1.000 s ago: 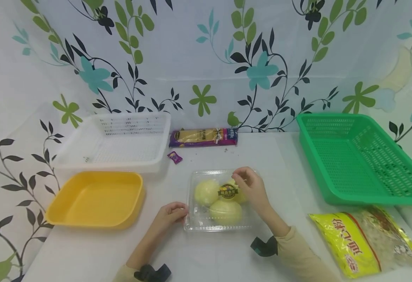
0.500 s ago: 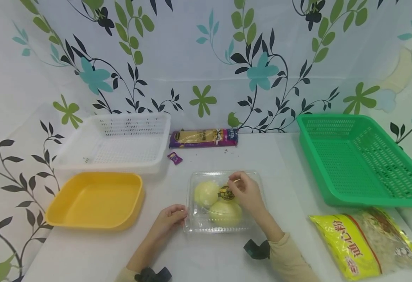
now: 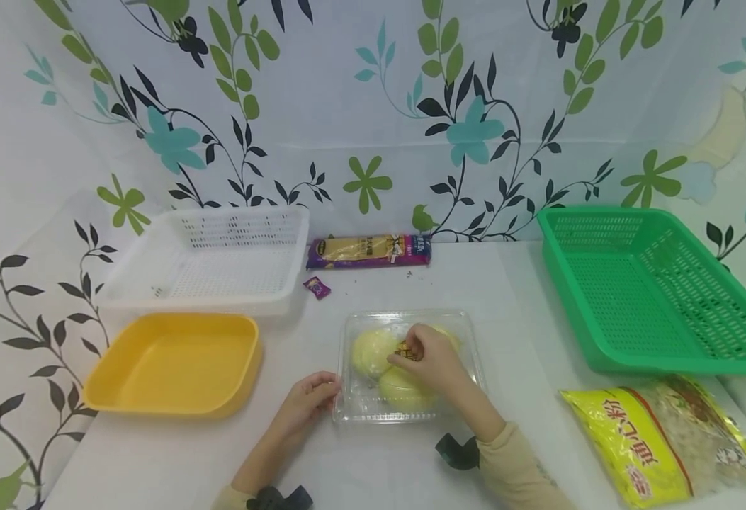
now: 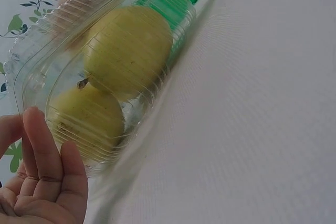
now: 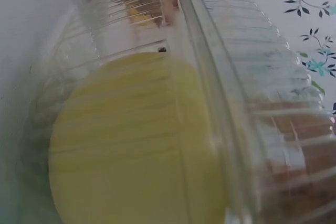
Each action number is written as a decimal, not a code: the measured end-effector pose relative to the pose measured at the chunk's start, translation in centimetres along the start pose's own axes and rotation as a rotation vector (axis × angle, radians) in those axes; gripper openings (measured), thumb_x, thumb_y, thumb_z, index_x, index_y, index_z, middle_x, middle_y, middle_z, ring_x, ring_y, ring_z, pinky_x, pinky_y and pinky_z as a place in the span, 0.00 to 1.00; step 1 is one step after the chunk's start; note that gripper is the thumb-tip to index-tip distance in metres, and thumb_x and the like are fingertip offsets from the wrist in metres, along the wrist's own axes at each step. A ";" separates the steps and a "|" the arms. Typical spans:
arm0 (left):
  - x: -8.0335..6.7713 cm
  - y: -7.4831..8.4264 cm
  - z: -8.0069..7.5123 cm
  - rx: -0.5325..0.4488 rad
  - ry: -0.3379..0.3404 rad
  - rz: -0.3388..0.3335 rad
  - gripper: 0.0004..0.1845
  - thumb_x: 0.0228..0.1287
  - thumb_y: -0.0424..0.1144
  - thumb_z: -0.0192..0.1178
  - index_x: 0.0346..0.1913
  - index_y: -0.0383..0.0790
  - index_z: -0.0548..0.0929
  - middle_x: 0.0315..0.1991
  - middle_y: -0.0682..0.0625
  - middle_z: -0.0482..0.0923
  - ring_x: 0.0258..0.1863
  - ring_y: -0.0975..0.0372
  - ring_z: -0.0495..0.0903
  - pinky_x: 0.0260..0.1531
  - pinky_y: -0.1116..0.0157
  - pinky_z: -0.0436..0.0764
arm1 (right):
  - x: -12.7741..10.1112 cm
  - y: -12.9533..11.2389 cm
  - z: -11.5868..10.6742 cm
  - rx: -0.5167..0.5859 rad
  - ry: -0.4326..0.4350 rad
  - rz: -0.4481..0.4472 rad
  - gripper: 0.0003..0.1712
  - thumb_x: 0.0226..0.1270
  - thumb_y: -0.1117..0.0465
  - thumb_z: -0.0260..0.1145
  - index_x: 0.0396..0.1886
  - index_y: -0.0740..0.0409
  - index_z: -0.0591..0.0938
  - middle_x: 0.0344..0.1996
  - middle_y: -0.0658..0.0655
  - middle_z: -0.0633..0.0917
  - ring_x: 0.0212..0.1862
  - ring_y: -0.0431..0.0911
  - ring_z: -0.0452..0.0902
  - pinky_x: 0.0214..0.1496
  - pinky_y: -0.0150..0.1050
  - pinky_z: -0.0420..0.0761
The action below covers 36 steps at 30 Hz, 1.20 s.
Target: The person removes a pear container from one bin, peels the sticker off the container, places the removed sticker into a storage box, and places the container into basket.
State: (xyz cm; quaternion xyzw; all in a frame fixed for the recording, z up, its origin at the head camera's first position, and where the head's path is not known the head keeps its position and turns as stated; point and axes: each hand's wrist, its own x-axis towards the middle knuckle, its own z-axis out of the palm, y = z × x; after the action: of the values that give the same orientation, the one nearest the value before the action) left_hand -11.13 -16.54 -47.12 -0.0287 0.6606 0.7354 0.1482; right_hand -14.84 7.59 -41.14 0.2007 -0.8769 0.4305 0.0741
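Note:
In the head view a clear plastic clamshell box (image 3: pixel 382 411) stands mid-table with yellow-green pears (image 3: pixel 373 353) inside. My left hand (image 3: pixel 312 398) pinches the box's left rim between thumb and fingers, as the left wrist view shows with the hand (image 4: pixel 47 177) below two pears (image 4: pixel 128 51). Over the lid is my right hand (image 3: pixel 433 358), thumb and index finger apart, at a dark-and-gold label (image 3: pixel 404 350) that it partly covers. Whether its fingertips touch the label cannot be told. In the right wrist view, a blurred pear (image 5: pixel 136 145) shows through the box wall.
A yellow tray (image 3: pixel 175 322) and a white basket (image 3: pixel 264 304) stand at left. Behind the box lie a long purple-and-gold packet (image 3: pixel 369 251) and a small purple wrapped candy (image 3: pixel 317 287). At right are a green basket (image 3: pixel 577 319) and a yellow pasta bag (image 3: pixel 640 439).
My right hand has moved left and toward me across the lid, over the label. My left hand stays at the box's left rim, and the box has hardly moved.

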 end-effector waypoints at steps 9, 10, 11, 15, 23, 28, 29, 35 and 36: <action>0.0 -0.1 0.1 -0.025 0.013 -0.019 0.07 0.60 0.33 0.55 0.38 0.32 0.75 0.27 0.50 0.75 0.24 0.64 0.72 0.26 0.71 0.73 | 0.0 -0.2 0.2 -0.091 0.047 -0.144 0.15 0.49 0.71 0.66 0.18 0.57 0.66 0.17 0.46 0.66 0.22 0.40 0.61 0.22 0.32 0.65; 0.1 -0.1 0.1 -0.030 0.014 -0.020 0.07 0.60 0.32 0.55 0.38 0.32 0.75 0.27 0.50 0.75 0.25 0.64 0.72 0.26 0.71 0.73 | 0.0 -0.2 0.2 -0.098 0.048 -0.150 0.15 0.49 0.71 0.65 0.18 0.57 0.67 0.17 0.46 0.66 0.22 0.39 0.61 0.22 0.32 0.66; 0.0 -0.1 0.1 -0.034 0.014 -0.021 0.06 0.60 0.32 0.55 0.38 0.32 0.75 0.27 0.50 0.75 0.24 0.64 0.72 0.26 0.71 0.73 | 0.0 -0.3 0.2 -0.099 0.042 -0.145 0.15 0.50 0.70 0.65 0.18 0.57 0.67 0.17 0.46 0.66 0.22 0.39 0.61 0.22 0.32 0.65; -0.1 0.1 0.1 -0.046 0.015 -0.026 0.06 0.60 0.32 0.55 0.38 0.32 0.75 0.26 0.50 0.75 0.24 0.64 0.72 0.26 0.71 0.73 | 0.1 -0.4 0.4 -0.116 -0.005 -0.085 0.18 0.52 0.63 0.68 0.18 0.56 0.65 0.17 0.47 0.64 0.22 0.40 0.59 0.23 0.32 0.64; -0.2 0.3 0.0 -0.035 -0.028 -0.021 0.06 0.60 0.31 0.55 0.38 0.31 0.76 0.27 0.50 0.76 0.26 0.64 0.73 0.28 0.70 0.73 | 0.0 -0.3 0.8 -0.216 0.077 -0.198 0.15 0.53 0.71 0.60 0.16 0.57 0.65 0.16 0.47 0.64 0.21 0.41 0.60 0.22 0.33 0.66; -0.1 0.2 0.0 -0.020 -0.030 -0.023 0.07 0.60 0.33 0.55 0.39 0.31 0.76 0.28 0.50 0.76 0.27 0.64 0.73 0.29 0.70 0.74 | -0.1 -0.2 0.7 -0.194 0.039 -0.167 0.20 0.52 0.63 0.68 0.16 0.57 0.64 0.15 0.47 0.62 0.21 0.40 0.57 0.22 0.32 0.62; 0.0 0.2 0.0 -0.019 -0.032 -0.021 0.07 0.60 0.33 0.55 0.39 0.31 0.76 0.28 0.50 0.76 0.27 0.64 0.73 0.29 0.70 0.74 | -0.1 -0.2 0.7 -0.195 0.039 -0.165 0.21 0.50 0.62 0.69 0.16 0.56 0.63 0.15 0.47 0.61 0.21 0.40 0.57 0.22 0.32 0.62; 0.1 0.0 -0.1 -0.014 -0.040 -0.002 0.07 0.60 0.33 0.55 0.38 0.31 0.76 0.28 0.50 0.76 0.27 0.64 0.73 0.30 0.70 0.74 | 0.0 0.0 0.7 -0.213 0.090 -0.209 0.13 0.49 0.72 0.62 0.16 0.57 0.67 0.17 0.46 0.65 0.22 0.41 0.60 0.24 0.33 0.66; 0.1 0.0 -0.1 -0.010 -0.039 0.002 0.07 0.60 0.32 0.55 0.38 0.30 0.76 0.28 0.50 0.76 0.27 0.64 0.73 0.29 0.70 0.74 | 0.0 -0.1 0.7 -0.213 0.091 -0.209 0.12 0.49 0.72 0.61 0.17 0.58 0.68 0.17 0.46 0.66 0.22 0.41 0.61 0.24 0.34 0.67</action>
State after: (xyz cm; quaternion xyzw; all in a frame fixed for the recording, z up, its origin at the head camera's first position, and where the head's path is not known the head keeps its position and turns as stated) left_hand -11.21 -16.59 -47.13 -0.0143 0.6539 0.7393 0.1602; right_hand -14.75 7.03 -41.54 0.2622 -0.8877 0.3335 0.1791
